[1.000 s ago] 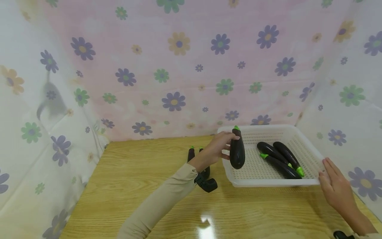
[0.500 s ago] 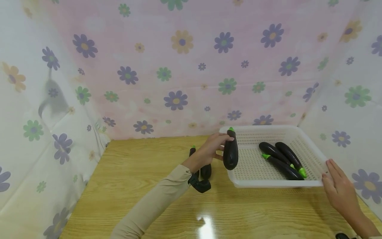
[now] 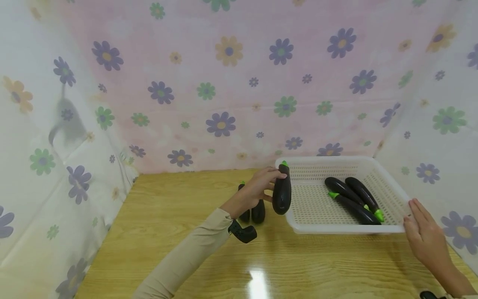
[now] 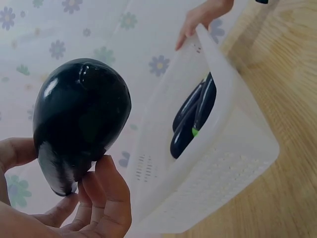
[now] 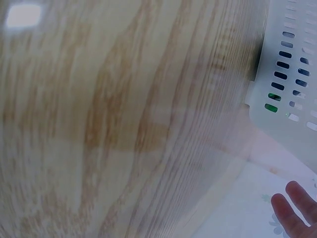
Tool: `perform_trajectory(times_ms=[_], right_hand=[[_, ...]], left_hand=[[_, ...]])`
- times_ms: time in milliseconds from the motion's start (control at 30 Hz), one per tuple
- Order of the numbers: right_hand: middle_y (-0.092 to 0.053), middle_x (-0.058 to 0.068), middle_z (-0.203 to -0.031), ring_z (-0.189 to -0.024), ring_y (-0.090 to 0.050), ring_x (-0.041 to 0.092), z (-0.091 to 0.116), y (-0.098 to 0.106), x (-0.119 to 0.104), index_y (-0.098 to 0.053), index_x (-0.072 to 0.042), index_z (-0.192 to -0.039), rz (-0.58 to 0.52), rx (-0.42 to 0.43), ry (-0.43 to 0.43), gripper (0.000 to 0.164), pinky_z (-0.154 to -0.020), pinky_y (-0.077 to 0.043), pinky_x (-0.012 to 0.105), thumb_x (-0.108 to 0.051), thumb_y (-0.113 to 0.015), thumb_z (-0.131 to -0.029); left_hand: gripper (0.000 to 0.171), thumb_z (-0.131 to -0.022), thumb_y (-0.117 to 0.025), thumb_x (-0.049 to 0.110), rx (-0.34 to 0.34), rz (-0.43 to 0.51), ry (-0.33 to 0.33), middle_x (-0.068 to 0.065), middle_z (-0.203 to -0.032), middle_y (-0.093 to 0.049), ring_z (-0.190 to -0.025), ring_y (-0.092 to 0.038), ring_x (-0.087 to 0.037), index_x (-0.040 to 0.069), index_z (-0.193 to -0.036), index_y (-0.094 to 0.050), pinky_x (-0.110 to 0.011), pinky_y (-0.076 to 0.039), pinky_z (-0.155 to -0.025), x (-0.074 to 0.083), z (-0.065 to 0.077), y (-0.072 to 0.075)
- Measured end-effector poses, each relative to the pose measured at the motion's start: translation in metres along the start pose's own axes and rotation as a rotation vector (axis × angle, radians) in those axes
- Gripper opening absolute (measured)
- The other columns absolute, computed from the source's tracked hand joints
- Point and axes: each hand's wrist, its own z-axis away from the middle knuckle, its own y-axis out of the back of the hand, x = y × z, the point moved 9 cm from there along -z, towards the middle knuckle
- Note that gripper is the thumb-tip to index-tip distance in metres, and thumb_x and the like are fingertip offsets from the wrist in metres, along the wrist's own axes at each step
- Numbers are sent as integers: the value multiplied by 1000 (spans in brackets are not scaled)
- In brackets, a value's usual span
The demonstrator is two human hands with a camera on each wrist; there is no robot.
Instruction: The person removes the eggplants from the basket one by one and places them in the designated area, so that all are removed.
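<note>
In my left hand [image 3: 257, 189] I hold an eggplant [image 3: 281, 191], its green stem end up. It hangs above the table at the left edge of the white plastic basket [image 3: 336, 228]. The left wrist view shows the eggplant's rounded dark end [image 4: 84, 104] large, with my thumb and fingers around its narrower part. My right hand [image 3: 427, 238] holds the basket's front right corner by the rim. Two straight fingertips [image 5: 282, 206] of it show in the right wrist view. Several eggplants [image 3: 354, 207] lie together in the basket's right half.
Two more eggplants [image 3: 258, 211] lie on the wooden table [image 3: 168, 207], left of the basket and partly behind my left wrist. A flowered cloth [image 3: 220, 91] hangs at the back and on both sides.
My left hand has moved left with the eggplant, from over the basket's left part to its left edge. My right hand stays at the corner.
</note>
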Motion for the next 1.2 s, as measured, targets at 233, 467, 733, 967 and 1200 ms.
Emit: perform_trajectory(times_ms=[233, 467, 733, 967, 1200], right_hand=[[-22, 9, -154, -135, -9, -2, -1, 1, 1, -29, 1, -147, 7, 16, -12, 53, -112, -3, 22, -6, -39, -95], [-20, 8, -155, -137, -9, 4, 2, 0, 4, -27, -2, -148, 7, 15, -32, 54, -115, -3, 36, -7, -39, -96], [-22, 8, -154, -137, -10, 1, -1, 0, 4, -29, 0, -147, -4, 20, -21, 53, -113, -3, 24, -7, -40, -95], [-22, 12, -154, -140, -12, 12, -5, 1, 4, -29, 1, -147, 7, 20, -31, 53, -114, -4, 28, -7, -40, -95], [-19, 15, -154, -141, -14, 35, -4, 0, 1, -26, 2, -147, 28, 14, -56, 53, -114, -6, 46, -9, -38, -96]], left_hand=[[41, -88, -63, 29, 11, 23, 25, -11, -111, -58, -91, -62, -26, 14, -126, -57, -43, -53, -63, -10, 3, 9], [50, -89, -62, 31, 6, 41, 36, -12, -114, -58, -93, -63, -27, 13, -135, -49, -43, -56, -69, -23, 6, 21], [47, -91, -61, 31, 28, 16, 47, -14, -112, -59, -96, -62, -27, 13, -133, -50, -42, -54, -72, -28, 10, 40], [48, -91, -60, 31, 56, 31, 55, -13, -118, -57, -100, -61, -27, 14, -134, -50, -42, -54, -71, -32, 17, 55], [47, -92, -59, 30, 75, 41, 67, -14, -117, -59, -93, -63, -24, 15, -135, -49, -35, -56, -65, -40, 24, 72]])
